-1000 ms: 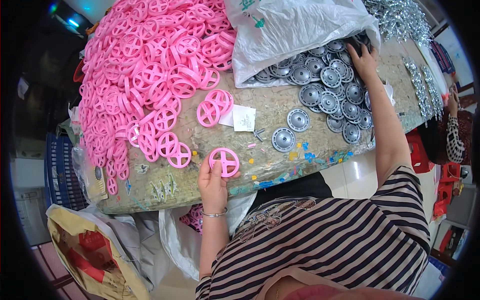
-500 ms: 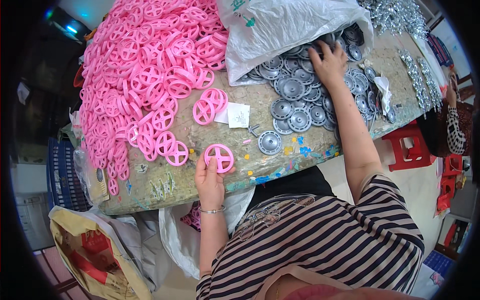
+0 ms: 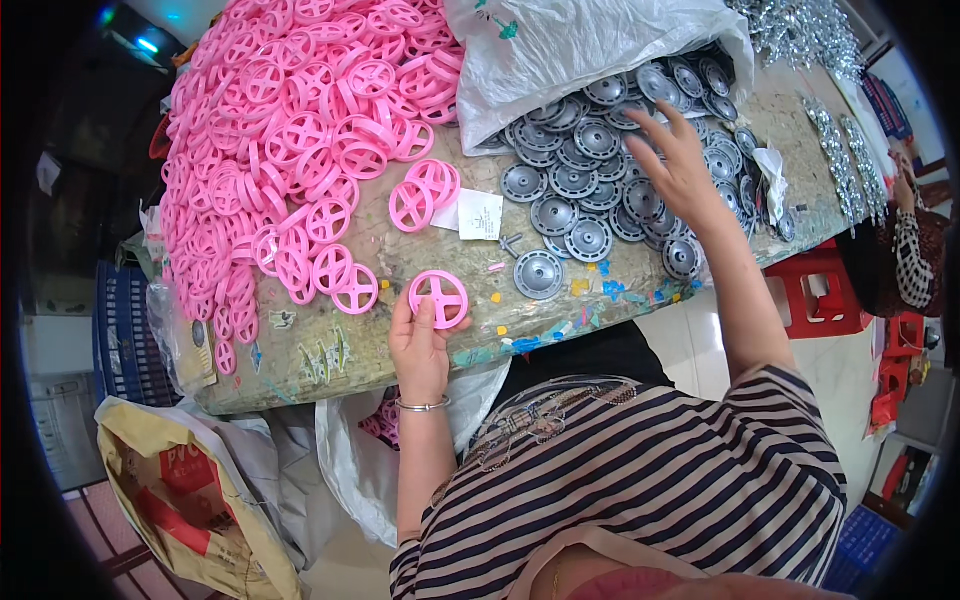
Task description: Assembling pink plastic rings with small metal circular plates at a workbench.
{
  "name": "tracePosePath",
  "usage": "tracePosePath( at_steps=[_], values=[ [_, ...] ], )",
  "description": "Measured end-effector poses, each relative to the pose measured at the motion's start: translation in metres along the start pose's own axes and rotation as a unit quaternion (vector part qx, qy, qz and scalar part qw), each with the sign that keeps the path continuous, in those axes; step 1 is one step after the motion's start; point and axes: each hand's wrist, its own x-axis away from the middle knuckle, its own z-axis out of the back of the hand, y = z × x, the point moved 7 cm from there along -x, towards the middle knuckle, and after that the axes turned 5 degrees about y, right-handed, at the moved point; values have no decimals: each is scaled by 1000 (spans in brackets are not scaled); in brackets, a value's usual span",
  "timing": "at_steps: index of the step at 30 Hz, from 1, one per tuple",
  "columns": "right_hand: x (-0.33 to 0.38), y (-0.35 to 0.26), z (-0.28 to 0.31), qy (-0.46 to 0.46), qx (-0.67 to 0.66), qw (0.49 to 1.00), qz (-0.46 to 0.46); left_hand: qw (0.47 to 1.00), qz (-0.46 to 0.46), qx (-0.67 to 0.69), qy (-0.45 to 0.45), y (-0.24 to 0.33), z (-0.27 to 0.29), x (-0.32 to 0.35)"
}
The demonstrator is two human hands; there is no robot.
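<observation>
Near the table's front edge, my left hand grips a pink plastic wheel ring with a cross of spokes, thumb on its face. My right hand hovers over a heap of grey ridged discs, fingers spread with nothing seen in them. These discs spill from the mouth of a white woven sack. One grey disc lies apart, right of the held ring. A large mound of pink rings covers the left of the table, and a small pair of pink rings sits beside a white paper slip.
Silver tinsel-like strips lie at the table's right. Below the left edge stands an open tan sack; a white bag hangs by my left forearm. Red stools and another person's checked sleeve are at right.
Grey discs have slid out of the sack toward the front edge, spreading the heap. My right hand has drawn back slightly and lifted off them. The left hand still holds the ring.
</observation>
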Motion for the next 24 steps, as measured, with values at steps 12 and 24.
tracePosePath(
  at_steps=[12, 24],
  values=[
    [88, -32, -17, -70, 133, 988, 31, 1000, -4, 7, -19, -2, 0, 0],
    [76, -124, -36, -130, 18, 971, 202, 998, -19, 36, -54, 1, 5, 0]
  ],
)
